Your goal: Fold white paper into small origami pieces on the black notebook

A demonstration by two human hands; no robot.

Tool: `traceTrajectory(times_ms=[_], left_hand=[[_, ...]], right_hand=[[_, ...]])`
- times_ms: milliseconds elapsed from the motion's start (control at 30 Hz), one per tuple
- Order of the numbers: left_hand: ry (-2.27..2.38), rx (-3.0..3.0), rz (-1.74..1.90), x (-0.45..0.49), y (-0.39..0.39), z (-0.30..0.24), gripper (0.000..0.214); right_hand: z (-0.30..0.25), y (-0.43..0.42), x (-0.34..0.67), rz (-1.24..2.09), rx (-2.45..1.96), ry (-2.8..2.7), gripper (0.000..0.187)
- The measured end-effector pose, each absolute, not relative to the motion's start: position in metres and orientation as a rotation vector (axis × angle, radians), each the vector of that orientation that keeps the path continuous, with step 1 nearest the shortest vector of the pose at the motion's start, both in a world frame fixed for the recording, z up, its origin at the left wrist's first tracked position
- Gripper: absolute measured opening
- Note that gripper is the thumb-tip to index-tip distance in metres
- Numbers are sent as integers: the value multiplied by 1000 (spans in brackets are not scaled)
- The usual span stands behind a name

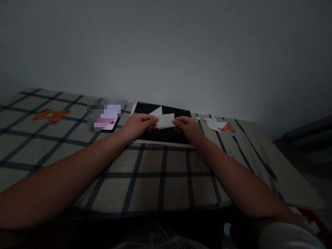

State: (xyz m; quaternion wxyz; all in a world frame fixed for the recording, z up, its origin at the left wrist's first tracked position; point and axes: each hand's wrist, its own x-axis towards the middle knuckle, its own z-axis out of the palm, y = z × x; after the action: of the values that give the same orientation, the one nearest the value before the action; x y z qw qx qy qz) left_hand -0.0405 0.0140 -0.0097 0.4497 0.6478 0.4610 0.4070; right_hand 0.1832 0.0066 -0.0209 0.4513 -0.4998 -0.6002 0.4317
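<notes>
A small folded white paper (166, 120) is stretched between my two hands, above a black notebook (166, 136). My left hand (141, 125) pinches its left end between thumb and fingers. At the opposite end, my right hand (187, 126) grips the paper with thumb and forefinger. Behind the left hand, a pointed white paper piece (157, 111) shows over the notebook; its lower part is hidden.
To the left lies a phone (110, 119) with a lit, partly blurred screen. A folded paper pinwheel shape (214, 123) rests at the right, beside a small paper scrap (196, 118). The checked tablecloth (153, 162) reaches the grey wall (166, 52).
</notes>
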Motion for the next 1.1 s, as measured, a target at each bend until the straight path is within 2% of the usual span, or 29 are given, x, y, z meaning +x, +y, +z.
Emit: traceTrajectory(times_ms=[533,800,1100], left_hand=[[1153,1477,1103,-39,12,-6,24],[1165,1645,889,-41,14,-8,26],[1137,1631,889,-41,16,-11,21]], right_hand=[[-22,6,181,1082,-1185,-1508,23],[-27,8,182,1029,-1191,-1450,23],[-28,9,181,1042,-1185,-1410,23]])
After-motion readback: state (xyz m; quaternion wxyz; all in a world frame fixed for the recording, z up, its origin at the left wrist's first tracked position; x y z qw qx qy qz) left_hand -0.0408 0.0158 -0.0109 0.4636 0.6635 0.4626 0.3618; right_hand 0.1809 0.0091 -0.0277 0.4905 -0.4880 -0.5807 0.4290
